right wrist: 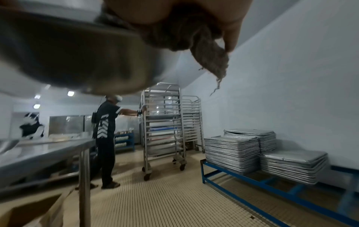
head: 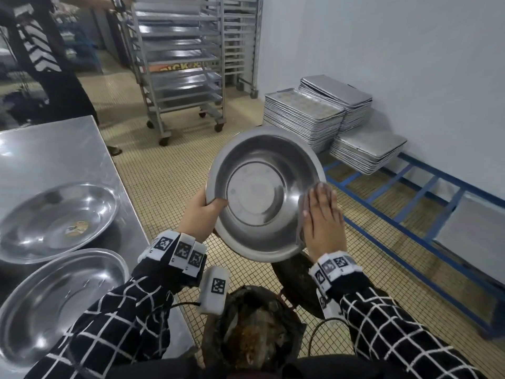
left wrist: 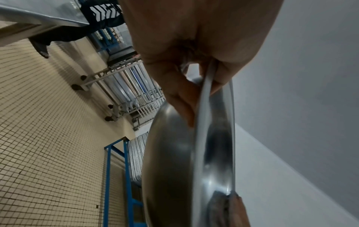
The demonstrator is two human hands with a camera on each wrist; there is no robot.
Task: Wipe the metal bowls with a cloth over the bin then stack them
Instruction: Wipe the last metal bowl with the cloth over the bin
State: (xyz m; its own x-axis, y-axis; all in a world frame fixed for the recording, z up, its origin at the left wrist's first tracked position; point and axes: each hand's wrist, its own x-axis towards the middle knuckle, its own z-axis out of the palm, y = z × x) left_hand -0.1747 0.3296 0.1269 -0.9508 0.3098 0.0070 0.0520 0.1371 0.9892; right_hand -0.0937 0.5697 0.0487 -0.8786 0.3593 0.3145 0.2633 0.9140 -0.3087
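A metal bowl (head: pixel 263 194) is held tilted in the air, its inside turned toward the head camera, above a bin (head: pixel 252 332) lined with a dark bag that stands on the tiled floor (head: pixel 169 170) just off the table's near right corner. The bowl's left rim is gripped by the left hand (head: pixel 200 214): the thumb is hooked over the rim into the bowl, and the fingers (left wrist: pixel 180 98) are curled against the outer wall (seen edge-on in the left wrist view). The right hand (head: pixel 323 222) is laid flat on the bowl's right rim with fingers straight and together, and a grey cloth (right wrist: pixel 194 35) is pressed beneath the palm against the metal; a frayed end of it hangs below the hand in the right wrist view.

On the steel table (head: pixel 68 149), near its right edge, a second metal bowl (head: pixel 58 220) is seen (a small scrap lies inside it), and a third metal bowl (head: pixel 61 305) sits nearer the front edge, its rim overlapping the second.

Against the wall, stacks of baking trays (head: pixel 303 116) rest on a blue frame (head: pixel 410 203). A wheeled tray rack (head: pixel 180 61) is touched by another person (right wrist: pixel 106 130) at the far end of the table.
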